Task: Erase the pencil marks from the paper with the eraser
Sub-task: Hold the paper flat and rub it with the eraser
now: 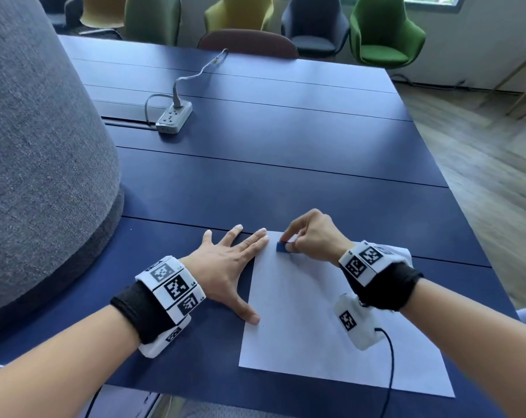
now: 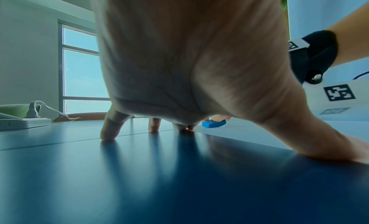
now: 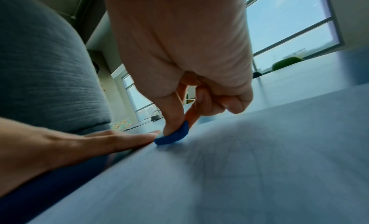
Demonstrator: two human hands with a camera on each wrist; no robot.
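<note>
A white sheet of paper [image 1: 310, 321] lies on the dark blue table [image 1: 255, 176] near its front edge. My right hand [image 1: 308, 233] pinches a small blue eraser [image 1: 282, 247] between thumb and fingers and presses it on the sheet's far left corner. The right wrist view shows the eraser [image 3: 173, 136] bent against the paper [image 3: 239, 172], with faint grey pencil traces close by. My left hand [image 1: 225, 263] lies flat with fingers spread; its thumb and index finger rest on the paper's left edge, the others on the table. In the left wrist view the eraser [image 2: 213, 123] shows beyond the fingers [image 2: 111, 128].
A white power strip [image 1: 174, 117] with a plugged cable sits further back on the table. A large grey fabric-covered column [image 1: 38, 146] stands at the left. Several chairs, among them a green chair [image 1: 382, 34], line the far side. The table's right edge drops to a wooden floor.
</note>
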